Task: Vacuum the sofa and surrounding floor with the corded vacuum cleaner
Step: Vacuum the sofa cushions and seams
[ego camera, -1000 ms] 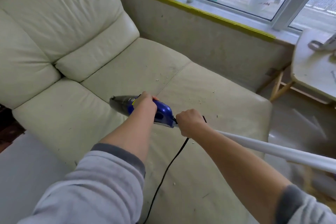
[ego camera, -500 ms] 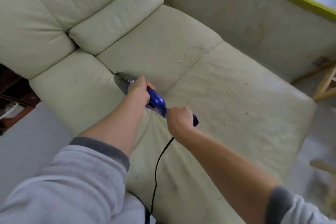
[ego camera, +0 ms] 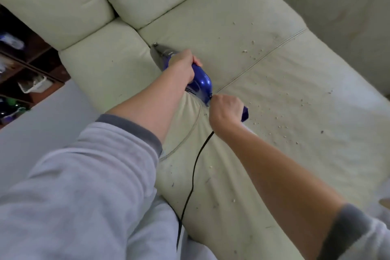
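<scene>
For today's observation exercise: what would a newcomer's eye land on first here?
The blue vacuum at centre, gripped by both hands: left hand on its body, right hand at its rear. Crumbs litter the sofa to the right, and a black cord trails toward the viewer.

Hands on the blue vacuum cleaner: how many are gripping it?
2. The left hand grips the vacuum cleaner near its dark nozzle; the right hand grips its rear end, where the black cord leaves.

Glossy plastic vacuum point(ego camera: 200, 83), leathery sofa point(ego camera: 274, 82)
</scene>
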`<state>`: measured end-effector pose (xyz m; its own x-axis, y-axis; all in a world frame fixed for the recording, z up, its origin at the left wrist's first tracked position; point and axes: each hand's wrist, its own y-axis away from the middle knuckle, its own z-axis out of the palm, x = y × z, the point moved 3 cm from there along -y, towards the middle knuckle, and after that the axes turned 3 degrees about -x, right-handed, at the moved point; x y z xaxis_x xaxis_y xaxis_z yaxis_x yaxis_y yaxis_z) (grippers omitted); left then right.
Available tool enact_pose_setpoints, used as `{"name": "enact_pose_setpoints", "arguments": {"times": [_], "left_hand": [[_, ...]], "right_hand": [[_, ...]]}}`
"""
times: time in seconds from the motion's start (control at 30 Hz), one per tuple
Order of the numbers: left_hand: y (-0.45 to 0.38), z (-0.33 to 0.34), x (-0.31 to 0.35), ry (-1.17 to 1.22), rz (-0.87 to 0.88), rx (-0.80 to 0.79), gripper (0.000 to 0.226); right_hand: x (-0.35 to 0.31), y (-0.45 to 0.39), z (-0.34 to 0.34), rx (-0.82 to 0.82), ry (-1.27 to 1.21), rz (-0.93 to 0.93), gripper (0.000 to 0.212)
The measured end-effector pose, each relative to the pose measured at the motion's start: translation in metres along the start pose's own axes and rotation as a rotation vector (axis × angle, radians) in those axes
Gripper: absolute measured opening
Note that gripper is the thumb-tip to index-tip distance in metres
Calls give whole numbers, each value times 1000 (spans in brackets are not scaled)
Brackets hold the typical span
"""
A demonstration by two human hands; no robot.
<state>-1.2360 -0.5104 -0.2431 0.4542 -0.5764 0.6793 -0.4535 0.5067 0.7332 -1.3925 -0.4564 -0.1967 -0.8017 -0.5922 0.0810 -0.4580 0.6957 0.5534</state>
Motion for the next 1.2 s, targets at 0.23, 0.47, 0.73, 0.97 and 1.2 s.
{"name": "enact_pose_setpoints", "arguments": {"times": [0.23, 0.47, 0.73, 0.97, 1.2], "left_hand": [[20, -15, 21, 312, 29, 134, 60], [-6, -30, 12, 379, -36, 86, 34], [-56, -63, 36, 442, -1, 104, 45], [-109, -117, 87, 419, -1, 158, 34], [-148, -122, 95, 493, -57, 154, 34]], "right_hand": [[-6, -2, -30, 61, 153, -40, 16], [-38, -17, -6, -2, -55, 42, 29], [-73, -70, -20, -46, -1, 0, 31], [-126, -139, -54, 3, 4, -94, 22], [-135, -193, -55, -61, 68, -67, 29]]}}
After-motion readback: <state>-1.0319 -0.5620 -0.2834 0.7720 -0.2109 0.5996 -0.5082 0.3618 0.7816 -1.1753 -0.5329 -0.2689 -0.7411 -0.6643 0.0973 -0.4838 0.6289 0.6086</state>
